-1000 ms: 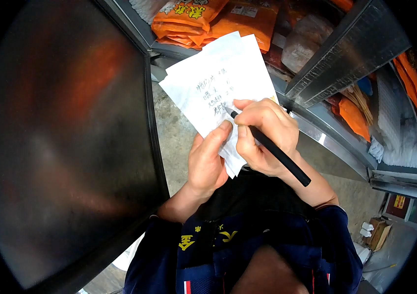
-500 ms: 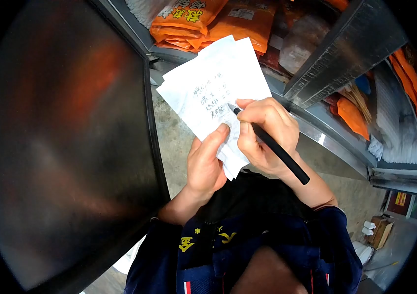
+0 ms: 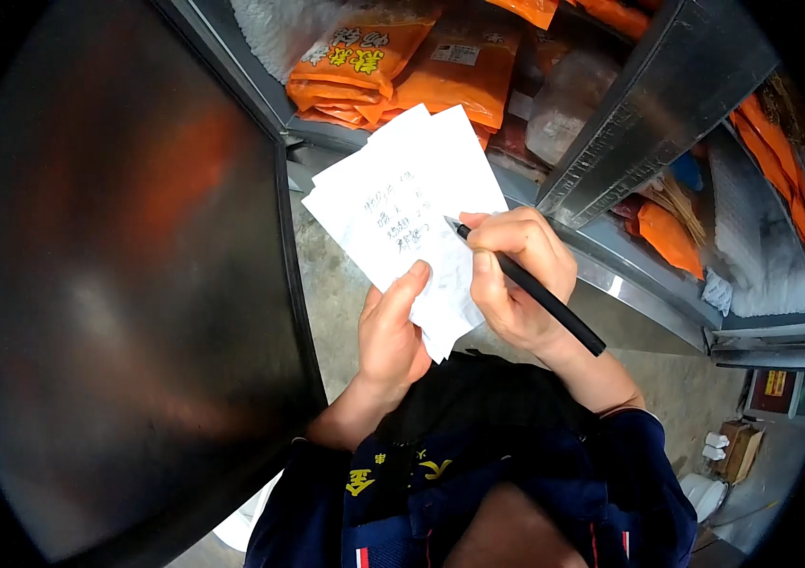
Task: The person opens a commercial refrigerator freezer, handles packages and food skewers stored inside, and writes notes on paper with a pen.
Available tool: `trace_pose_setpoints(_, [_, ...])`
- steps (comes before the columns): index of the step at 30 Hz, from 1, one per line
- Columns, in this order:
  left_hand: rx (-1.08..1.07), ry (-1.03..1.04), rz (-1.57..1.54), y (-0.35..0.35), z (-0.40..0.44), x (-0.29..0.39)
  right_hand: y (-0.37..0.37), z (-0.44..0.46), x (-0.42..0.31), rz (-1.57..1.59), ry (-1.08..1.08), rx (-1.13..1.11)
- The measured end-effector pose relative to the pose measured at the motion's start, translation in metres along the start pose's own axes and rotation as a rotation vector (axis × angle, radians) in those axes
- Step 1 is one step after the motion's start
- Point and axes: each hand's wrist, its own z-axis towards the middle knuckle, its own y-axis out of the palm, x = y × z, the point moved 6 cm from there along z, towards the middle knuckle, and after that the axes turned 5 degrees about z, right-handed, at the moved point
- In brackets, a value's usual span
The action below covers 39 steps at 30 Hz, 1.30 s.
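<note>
Several white sheets of paper (image 3: 336, 194) lie stacked and slightly fanned in front of me, with lines of dark handwriting on the top one. My left hand (image 3: 391, 331) grips their lower edge, thumb on top and fingers mostly hidden beneath. In my right hand (image 3: 524, 279) is a black pen (image 3: 554, 305), pinched between thumb and fingers. Its tip points at the sheet just right of the written lines; whether it touches the paper I cannot tell.
An open dark door (image 3: 137, 284) fills the left side. Ahead is a frosted freezer with orange packets (image 3: 464, 71) inside, split by a metal post (image 3: 658, 104). More orange packets (image 3: 668, 237) lie at right. A cardboard box (image 3: 740, 452) stands on the floor at lower right.
The papers and both hands have shifted slightly down in view. The pen tip has moved a little away from the written lines, to their right. Both grips stay the same.
</note>
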Motion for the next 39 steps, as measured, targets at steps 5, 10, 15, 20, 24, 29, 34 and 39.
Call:
trace_pose_setpoints(5, [0.146, -0.044, 0.111, -0.007, -0.007, -0.001, 0.004, -0.001, 0.001, -0.026, 0.020, -0.038])
trace_pose_setpoints(10, [0.142, -0.018, 0.050, -0.006, -0.002, -0.001, -0.021, 0.007, -0.014, -0.051, -0.086, -0.010])
trace_pose_setpoints(15, [0.185, 0.126, 0.079, -0.020, 0.001, 0.009, -0.096, 0.018, -0.039, -0.395, -0.234, 0.068])
trace_pose_setpoints(20, [0.205, 0.234, 0.074, -0.021, 0.004, 0.024, -0.209, 0.050, -0.041, -0.648, -0.295, 0.443])
trace_pose_setpoints(24, [0.244, 0.320, 0.055, -0.034, 0.008, 0.032, -0.271, 0.093, 0.001, -0.551, 0.110, 0.322])
trace_pose_setpoints(29, [0.322, 0.363, 0.115, -0.038, 0.003, 0.048, -0.279, 0.143, 0.032, -0.684, 0.202, 0.117])
trace_pose_setpoints(34, [0.515, 0.631, 1.123, -0.093, -0.019, 0.076, -0.291, 0.182, 0.076, -0.741, 0.215, -0.082])
trace_pose_setpoints(39, [0.628, 1.705, 1.977, -0.135, -0.053, 0.091, -0.286, 0.191, 0.106, -0.700, 0.680, -0.109])
